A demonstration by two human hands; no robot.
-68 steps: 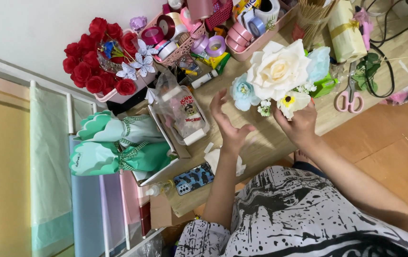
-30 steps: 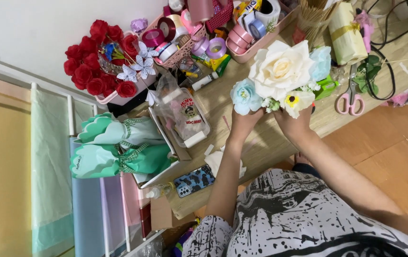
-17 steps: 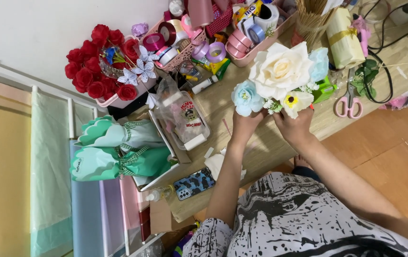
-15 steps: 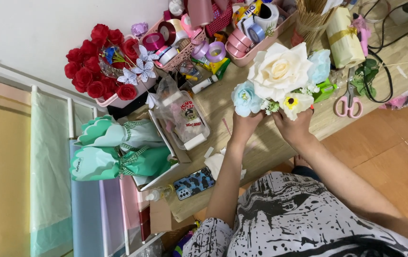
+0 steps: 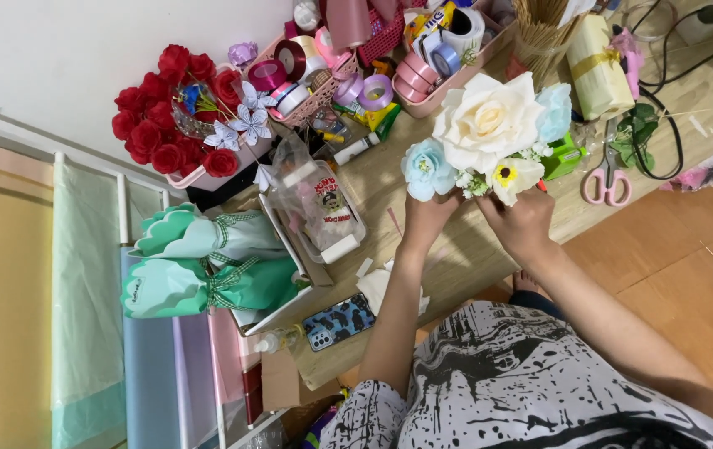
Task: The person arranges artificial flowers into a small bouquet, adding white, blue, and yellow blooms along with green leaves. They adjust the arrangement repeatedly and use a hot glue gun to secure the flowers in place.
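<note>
We are holding a small bunch of artificial flowers up over the wooden surface, both hands gripping it from below. Our left hand is clenching its fingers around the stems under the pale blue bloom. Our right hand is pinching the stems under the small yellow-centred flower, fingers closed on the bunch. The big cream rose is sitting in the middle, a second light blue flower at its far side. We are probably keeping the stems gathered at one point so the heads are staying packed together and facing outward; the stems themselves are hidden behind our hands.

Around the bunch: pink-handled scissors are lying just beside our right hand on the surface, likely within easy reach. Pink baskets of ribbon rolls are standing at the far edge. A red rose arrangement is sitting near the wall. A clear bag is resting in a tray, and two green wrapped cones are lying to the side. A phone is lying near our left elbow. Coloured paper sheets are hanging on a rack.
</note>
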